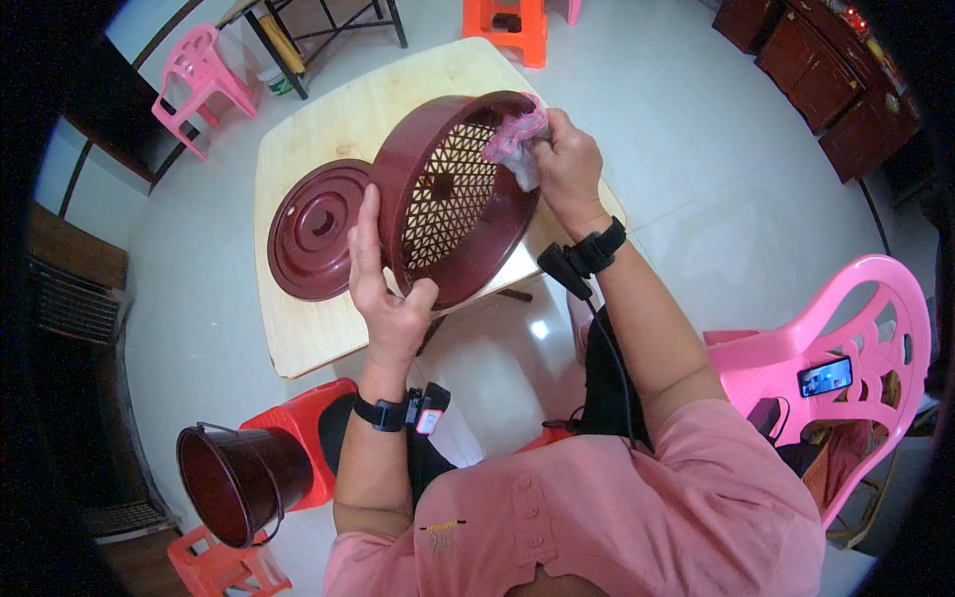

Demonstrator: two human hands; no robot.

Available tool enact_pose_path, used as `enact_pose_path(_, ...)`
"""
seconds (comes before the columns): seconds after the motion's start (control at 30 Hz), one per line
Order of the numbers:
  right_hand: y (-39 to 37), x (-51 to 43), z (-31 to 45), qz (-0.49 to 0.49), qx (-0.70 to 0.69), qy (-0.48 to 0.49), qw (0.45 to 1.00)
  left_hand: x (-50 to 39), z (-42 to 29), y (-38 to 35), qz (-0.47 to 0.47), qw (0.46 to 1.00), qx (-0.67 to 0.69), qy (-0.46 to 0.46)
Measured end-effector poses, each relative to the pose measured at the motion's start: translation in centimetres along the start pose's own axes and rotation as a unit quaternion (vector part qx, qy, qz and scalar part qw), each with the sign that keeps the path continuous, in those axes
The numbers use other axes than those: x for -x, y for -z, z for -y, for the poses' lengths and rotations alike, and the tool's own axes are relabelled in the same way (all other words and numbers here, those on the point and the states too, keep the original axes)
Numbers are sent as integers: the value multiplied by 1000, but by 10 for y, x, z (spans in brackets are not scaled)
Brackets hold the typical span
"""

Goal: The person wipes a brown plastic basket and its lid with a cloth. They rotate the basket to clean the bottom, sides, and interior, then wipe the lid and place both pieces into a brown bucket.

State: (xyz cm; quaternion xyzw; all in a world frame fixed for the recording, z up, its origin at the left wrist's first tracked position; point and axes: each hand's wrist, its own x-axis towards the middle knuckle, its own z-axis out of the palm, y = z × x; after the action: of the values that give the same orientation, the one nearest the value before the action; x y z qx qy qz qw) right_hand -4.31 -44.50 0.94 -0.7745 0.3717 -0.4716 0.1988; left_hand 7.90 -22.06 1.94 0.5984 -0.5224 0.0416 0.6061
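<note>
A round maroon plastic basket (489, 261) with a latticed bottom is tilted up above the wooden table, its inside turned partly towards me. My left hand (388, 298) grips its near left side, the thumb at the rim and the fingers along the outer wall. In my right hand (571, 164) is a bunched grey and pink cloth (518, 145), pressed at the basket's upper right rim. A maroon round lid (310, 254) with ringed grooves lies on the table to the left, partly hidden behind the basket.
The pale wooden table (298, 336) stands before me. At lower left a maroon bucket (246, 477) rests against a red stool (328, 425). A pink chair (806, 336) on my right holds a phone (825, 377). From my right wrist strap hangs a black cable (615, 351).
</note>
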Motion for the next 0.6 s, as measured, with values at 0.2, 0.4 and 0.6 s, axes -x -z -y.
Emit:
enact_pose_path(0.2, -15, 15, -22, 105, -12, -41, 994, 2, 0, -5, -60, 990, 102, 78)
enact_pose_path(0.4, -26, 23, -37, 127, -336, -108, 927, 2, 19, -1, -124, 952, 207, 190)
enact_pose_path(0.6, -15, 10, -37, 95, -331, -119, 931, -2, 37, -1, -68, 945, 264, 180)
